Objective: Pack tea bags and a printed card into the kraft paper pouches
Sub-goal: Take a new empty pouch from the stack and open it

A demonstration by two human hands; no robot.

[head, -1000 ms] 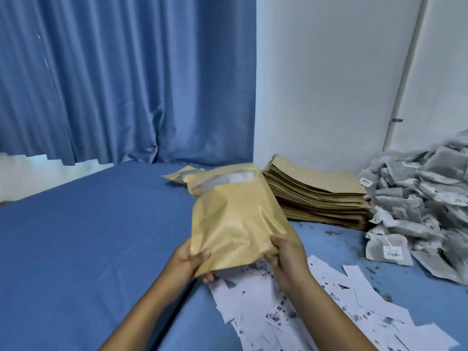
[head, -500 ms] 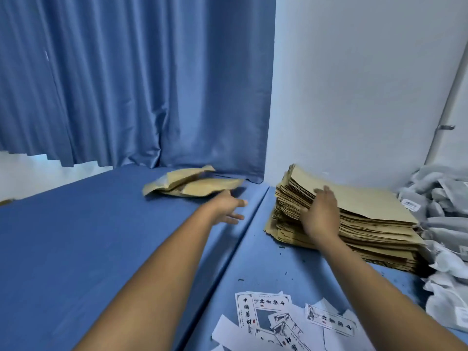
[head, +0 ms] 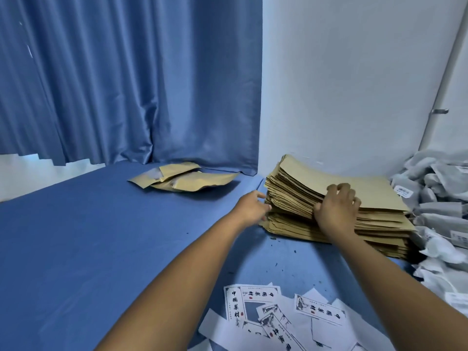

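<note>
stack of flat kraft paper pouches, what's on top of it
On the stack of flat kraft paper pouches only the right hand rests, fingers curled at its near edge. The pouch surface beneath the hand is hidden.

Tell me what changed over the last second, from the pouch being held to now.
Both hands let go of the filled pouch, which now lies on the filled ones by the curtain. The right hand moved to the stack of empty pouches and fingers its top sheets; the left hand swung right to the stack's edge. The printed cards and tea bags stayed put.

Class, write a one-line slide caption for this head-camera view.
Both hands, left and right, reach the tall stack of flat brown kraft paper pouches.
</note>
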